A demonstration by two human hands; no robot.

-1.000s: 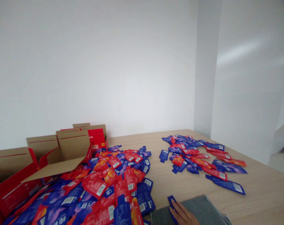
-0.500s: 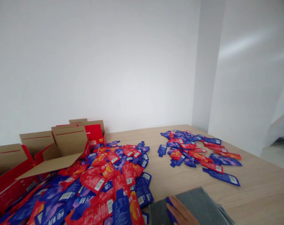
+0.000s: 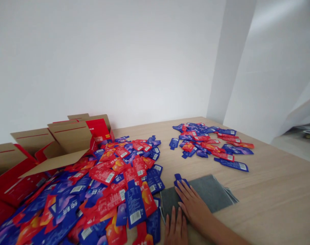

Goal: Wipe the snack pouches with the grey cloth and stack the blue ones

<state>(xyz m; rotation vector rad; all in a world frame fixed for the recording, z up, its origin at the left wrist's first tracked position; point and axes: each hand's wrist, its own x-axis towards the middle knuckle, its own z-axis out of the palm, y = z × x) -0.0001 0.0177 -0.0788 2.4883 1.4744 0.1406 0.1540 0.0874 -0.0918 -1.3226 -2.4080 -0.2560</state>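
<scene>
A folded grey cloth lies near the front of the table. On its left part rests a blue pouch with a narrow neck, mostly covered by my right hand. That hand is flat, fingers stretched out over the pouch. My left hand reaches in from the bottom edge, its fingers extended and its tips at the cloth's near left edge, just beside my right hand. Whether anything lies beneath the left palm is hidden. Left of both hands spreads a large heap of red and blue pouches.
A smaller pile of red and blue pouches lies at the far right of the wooden table. Several open red cardboard boxes stand at the left, flaps up. A white wall rises behind the table.
The view has tilted down, so everything sits higher. My left hand has come into view. More of my right hand and forearm shows, the hand still over the blue pouch on the cloth.
</scene>
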